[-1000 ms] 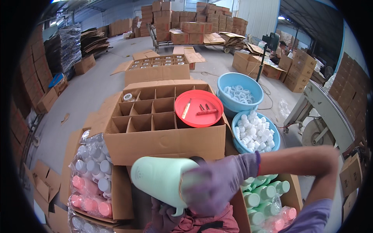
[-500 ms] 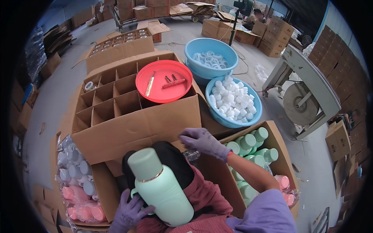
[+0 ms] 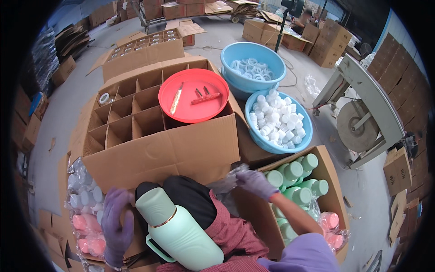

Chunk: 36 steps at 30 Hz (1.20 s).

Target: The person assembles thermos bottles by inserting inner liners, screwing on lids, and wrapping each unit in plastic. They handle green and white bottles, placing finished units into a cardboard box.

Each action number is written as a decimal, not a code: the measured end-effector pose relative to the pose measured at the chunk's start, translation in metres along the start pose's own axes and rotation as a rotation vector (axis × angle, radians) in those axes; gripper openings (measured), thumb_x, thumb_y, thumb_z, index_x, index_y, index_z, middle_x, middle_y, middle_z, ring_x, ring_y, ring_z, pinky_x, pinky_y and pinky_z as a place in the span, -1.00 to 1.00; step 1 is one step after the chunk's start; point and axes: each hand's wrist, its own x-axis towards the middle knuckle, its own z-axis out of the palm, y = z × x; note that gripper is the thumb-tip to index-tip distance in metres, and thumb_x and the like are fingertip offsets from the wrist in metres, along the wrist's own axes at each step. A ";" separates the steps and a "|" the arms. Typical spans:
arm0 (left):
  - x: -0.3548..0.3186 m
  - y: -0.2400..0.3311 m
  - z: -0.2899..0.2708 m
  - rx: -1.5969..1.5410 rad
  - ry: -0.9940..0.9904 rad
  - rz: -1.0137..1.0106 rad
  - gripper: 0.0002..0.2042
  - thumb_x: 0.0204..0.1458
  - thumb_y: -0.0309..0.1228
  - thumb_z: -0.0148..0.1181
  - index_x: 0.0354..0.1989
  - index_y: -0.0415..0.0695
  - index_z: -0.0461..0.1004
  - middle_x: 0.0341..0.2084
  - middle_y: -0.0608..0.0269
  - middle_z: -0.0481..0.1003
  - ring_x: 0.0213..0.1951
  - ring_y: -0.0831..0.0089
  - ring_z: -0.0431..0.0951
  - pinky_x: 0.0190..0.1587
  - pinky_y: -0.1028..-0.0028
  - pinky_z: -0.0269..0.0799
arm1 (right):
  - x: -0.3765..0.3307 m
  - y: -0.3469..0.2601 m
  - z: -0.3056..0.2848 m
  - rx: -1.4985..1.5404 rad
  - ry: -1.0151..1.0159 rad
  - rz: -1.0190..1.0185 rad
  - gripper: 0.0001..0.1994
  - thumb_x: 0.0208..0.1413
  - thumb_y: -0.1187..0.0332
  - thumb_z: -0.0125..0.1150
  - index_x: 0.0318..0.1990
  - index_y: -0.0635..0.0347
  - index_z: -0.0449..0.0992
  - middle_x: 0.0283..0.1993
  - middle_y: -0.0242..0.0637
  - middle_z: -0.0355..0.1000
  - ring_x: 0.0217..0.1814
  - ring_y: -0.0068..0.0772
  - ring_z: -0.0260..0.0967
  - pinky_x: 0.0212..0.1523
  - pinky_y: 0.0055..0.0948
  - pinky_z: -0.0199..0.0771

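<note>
While mint flask [image 3: 185,238] lies on lap [image 3: 238,229], left hand [image 3: 118,222] released, right hand [image 3: 256,183] grips film [image 3: 224,187].

From here I see a mint-green flask [image 3: 185,235] lying on the lap [image 3: 233,226], crumpled clear film [image 3: 311,85] on the grey floor [image 3: 362,195].

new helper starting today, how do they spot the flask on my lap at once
Find the big divided carton, then look just below it, to the lap. There rests the flask, pale green with a handle. Unlike the green bottles packed in the box on the right, it sits alone, its copper-coloured ring showing.
</note>
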 end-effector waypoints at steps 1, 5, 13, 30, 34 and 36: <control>0.014 0.001 0.006 -0.080 -0.032 -0.035 -0.62 -0.04 -0.61 0.10 0.03 -0.30 0.46 -0.07 -0.03 0.52 0.08 -0.02 0.48 0.31 0.05 0.21 | -0.009 -0.004 -0.047 -0.049 -0.003 -0.041 -0.81 0.14 0.24 0.18 -0.33 0.17 0.47 -0.35 -0.08 0.51 -0.24 0.04 0.51 -0.20 -0.10 0.50; 0.067 0.003 0.039 -0.363 -0.178 -0.103 -0.54 0.03 -0.50 0.22 0.15 -0.30 0.40 0.08 -0.08 0.46 0.16 0.01 0.44 0.33 0.18 0.21 | -0.027 -0.053 -0.197 0.572 0.354 0.058 -0.93 0.18 0.50 0.19 -0.21 0.29 0.52 -0.40 -0.43 0.47 -0.40 -0.64 0.41 -0.32 -0.52 0.48; 0.101 -0.023 0.075 -0.423 -0.428 0.048 0.20 -0.22 -0.02 0.54 0.50 -0.20 -0.19 0.46 -0.10 -0.07 0.50 0.07 -0.15 0.49 0.20 -0.22 | 0.107 -0.127 -0.301 1.019 0.637 -0.217 -0.76 0.28 0.30 0.13 -0.17 0.35 0.52 -0.39 -0.38 0.45 -0.38 -0.65 0.43 -0.31 -0.54 0.56; 0.101 -0.049 0.141 -1.119 -0.014 -0.375 -0.80 0.24 -0.41 0.16 -0.04 -0.20 0.57 -0.16 0.29 0.60 -0.14 0.64 0.57 -0.08 0.52 0.50 | 0.081 -0.153 -0.057 0.648 0.760 -0.278 -0.13 -0.06 0.27 0.44 0.37 0.34 0.09 0.25 0.05 0.25 0.32 -0.06 0.26 0.33 -0.16 0.24; 0.054 -0.084 0.140 -0.546 0.450 -0.061 -0.81 0.23 -0.32 0.16 -0.21 -0.19 0.57 -0.27 0.31 0.59 -0.25 0.58 0.55 -0.24 0.53 0.46 | 0.108 -0.129 -0.037 0.631 0.719 -0.176 -0.63 -0.02 0.60 0.21 0.02 0.34 0.50 -0.16 -0.19 0.55 -0.11 -0.44 0.52 -0.05 -0.44 0.52; 0.030 -0.083 0.124 -0.561 0.429 -0.156 -0.81 0.19 -0.34 0.19 -0.17 -0.22 0.50 -0.31 0.26 0.57 -0.30 0.47 0.54 -0.27 0.48 0.45 | 0.090 -0.108 -0.026 0.665 0.630 0.052 -0.65 0.01 0.63 0.16 0.01 0.36 0.47 -0.16 -0.18 0.53 -0.17 -0.48 0.48 -0.10 -0.47 0.50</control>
